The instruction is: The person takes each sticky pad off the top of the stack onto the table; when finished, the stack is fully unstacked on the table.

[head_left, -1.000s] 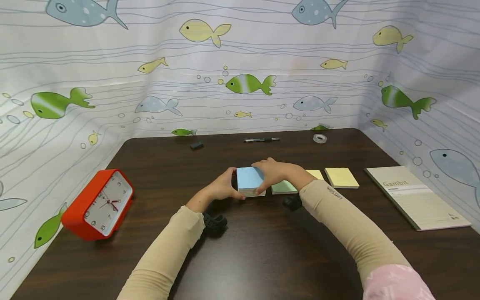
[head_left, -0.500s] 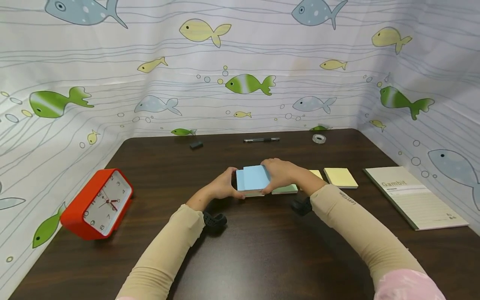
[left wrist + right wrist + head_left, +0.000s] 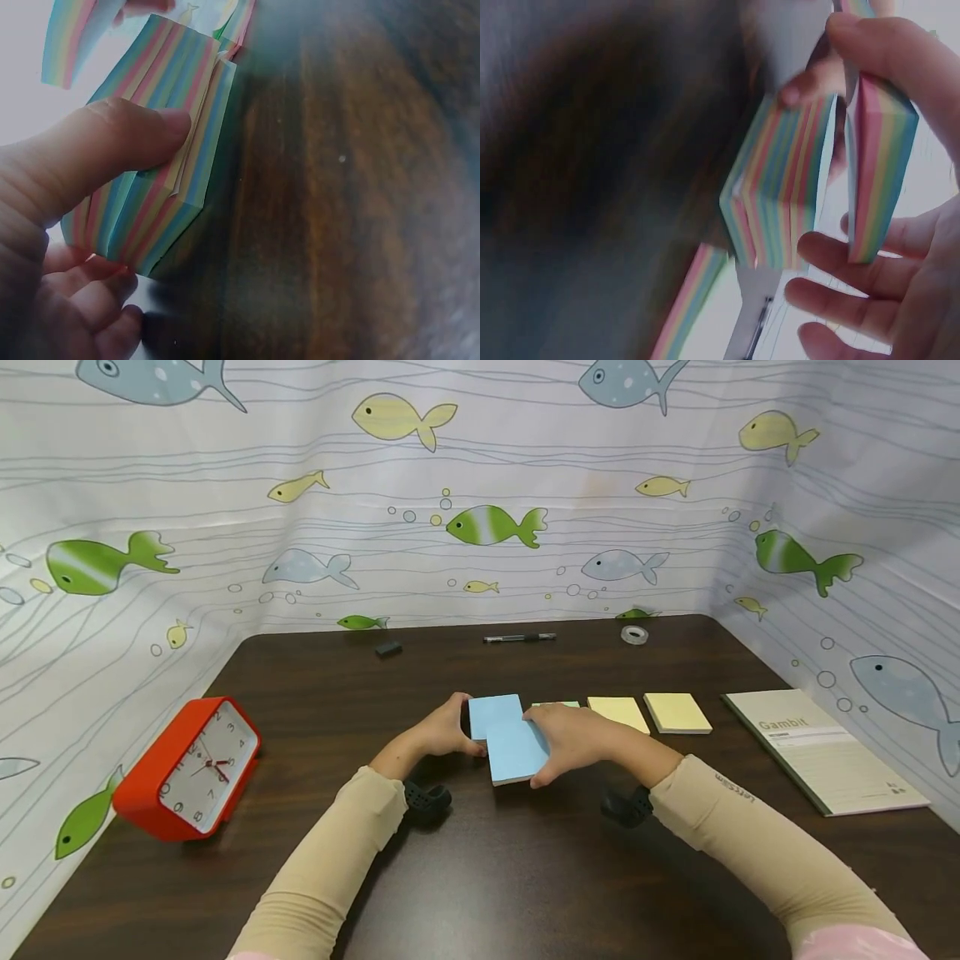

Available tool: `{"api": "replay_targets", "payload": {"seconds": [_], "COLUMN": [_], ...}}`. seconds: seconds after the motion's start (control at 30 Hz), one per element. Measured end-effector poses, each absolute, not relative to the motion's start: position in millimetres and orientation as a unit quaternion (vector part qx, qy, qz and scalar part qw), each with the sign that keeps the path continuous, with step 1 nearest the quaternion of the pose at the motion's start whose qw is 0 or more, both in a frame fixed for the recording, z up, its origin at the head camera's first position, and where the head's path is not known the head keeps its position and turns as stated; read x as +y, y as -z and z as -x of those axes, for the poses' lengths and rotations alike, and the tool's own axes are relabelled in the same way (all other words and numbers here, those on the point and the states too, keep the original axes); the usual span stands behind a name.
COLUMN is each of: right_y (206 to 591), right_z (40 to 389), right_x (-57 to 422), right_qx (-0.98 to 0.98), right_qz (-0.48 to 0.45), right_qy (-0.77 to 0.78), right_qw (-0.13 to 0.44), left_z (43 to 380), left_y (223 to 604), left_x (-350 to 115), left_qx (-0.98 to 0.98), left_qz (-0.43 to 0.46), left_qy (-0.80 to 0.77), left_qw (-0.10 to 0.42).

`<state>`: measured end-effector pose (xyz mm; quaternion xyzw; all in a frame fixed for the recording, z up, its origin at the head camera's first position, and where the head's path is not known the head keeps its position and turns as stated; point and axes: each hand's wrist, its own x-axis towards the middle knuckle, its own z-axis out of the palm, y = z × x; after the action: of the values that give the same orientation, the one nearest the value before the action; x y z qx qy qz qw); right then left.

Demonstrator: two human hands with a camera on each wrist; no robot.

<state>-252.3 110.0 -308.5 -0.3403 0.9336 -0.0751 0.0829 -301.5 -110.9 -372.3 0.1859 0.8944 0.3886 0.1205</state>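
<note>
In the head view my left hand (image 3: pixel 438 733) grips a stack of sticky note pads (image 3: pixel 487 707) by its left side, blue on top. Striped pink, yellow and blue edges of that stack (image 3: pixel 169 64) show in the left wrist view, the thumb pressed along them. My right hand (image 3: pixel 573 739) pinches one blue-topped sticky note pad (image 3: pixel 516 753) at its right side, tilted and in front of the stack. The right wrist view has this pad (image 3: pixel 885 165) between thumb and fingers, apart from the stack (image 3: pixel 787 165). Behind the right hand, a green pad (image 3: pixel 561 703) is mostly hidden.
Two yellow pads (image 3: pixel 617 713) lie further right, beside a notebook (image 3: pixel 821 747). A red alarm clock (image 3: pixel 187 768) stands on the left. Along the table's back are a small black block (image 3: pixel 388 649), a pen (image 3: pixel 519 637) and a tape roll (image 3: pixel 633 635).
The right hand has lifted the top blue pad off the stack, moving it right and then toward the person. The left hand has stayed on the stack.
</note>
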Motion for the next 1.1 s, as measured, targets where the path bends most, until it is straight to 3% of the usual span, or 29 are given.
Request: {"api": "replay_targets", "payload": {"seconds": [0.37,1.1], "right_y": [323,324], "right_z": [220,227], "right_x": [94,80], "right_qx": [0.934,0.929], "right_qz": [0.336,0.342], "right_qy": [0.032,-0.064], "right_qw": [0.116,0.125], "left_z": [298,301], "left_y": [371,369], "left_x": [-111,-110], "left_qx": [0.897,0.909], "left_qz": [-0.196,-0.191], "left_qy": [-0.378,-0.350], "left_qw": [0.121,0.119]}}
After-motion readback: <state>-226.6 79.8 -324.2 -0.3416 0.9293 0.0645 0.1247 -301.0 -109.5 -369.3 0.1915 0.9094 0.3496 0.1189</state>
